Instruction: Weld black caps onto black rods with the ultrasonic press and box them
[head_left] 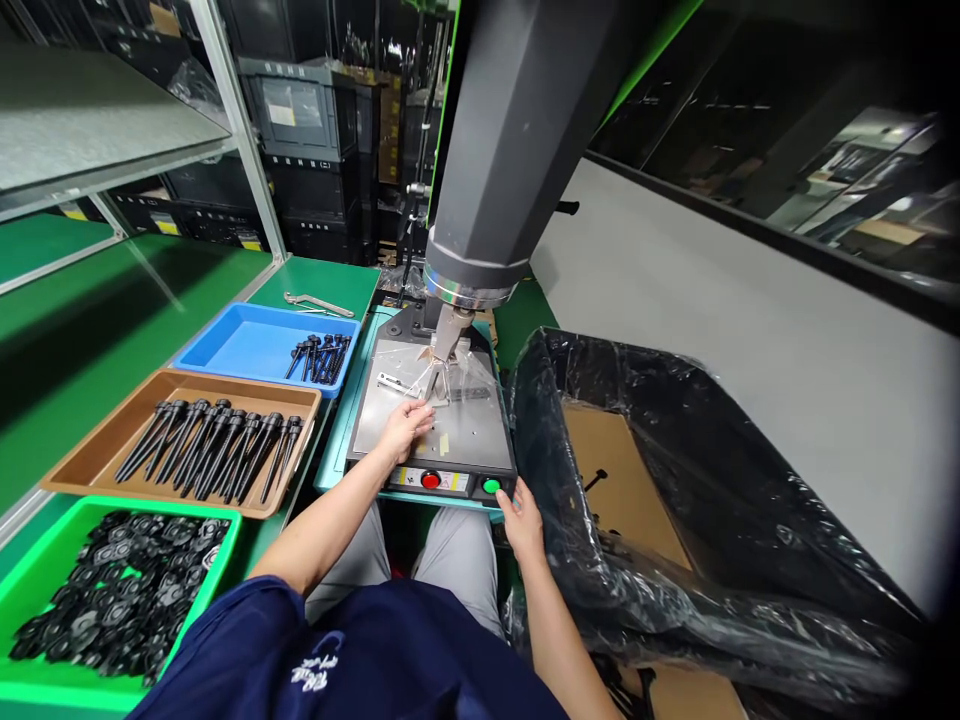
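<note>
My left hand [405, 430] rests at the metal plate [390, 425] of a press machine, its fingers closed together just in front of a small fixture [433, 385]. Whatever those fingers hold, if anything, is too small to make out. Right above the fixture stands the machine's metal horn [452, 335], below a large grey head [510, 140]. At the front right corner of the base is my right hand [523, 520], fingers apart along the side and thumb beside the green button [491, 486]. A red button [430, 480] sits on the same front panel.
To the left stand a blue tray [247, 350] and a brown tray [97, 435] with black rod-like parts, and a green tray [236, 530] of small black parts. A wrench [322, 303] lies behind them. A black-lined box [697, 370] is on the right.
</note>
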